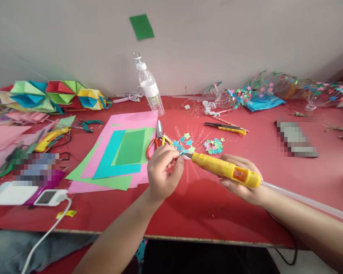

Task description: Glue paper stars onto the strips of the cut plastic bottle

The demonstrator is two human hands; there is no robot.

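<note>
My right hand (245, 184) is wrapped round a yellow hot glue gun (225, 167), with a clear glue stick (305, 203) running out of its back end. The gun's nozzle points left and meets the fingertips of my left hand (164, 171). That hand pinches a small blue paper star, mostly hidden by the fingers. Just beyond my hands, blue and light green paper stars (186, 136) sit among thin clear strips that fan out over the red table. To their right lies a ring-shaped group of small coloured stars (214, 145).
Pliers (159, 129) and coloured paper sheets (128, 148) lie left of my hands. Behind stands a clear bottle (151, 89). A yellow box cutter (228, 128) and a phone (297, 139) lie to the right. A white cable (50, 232) hangs over the table's front edge.
</note>
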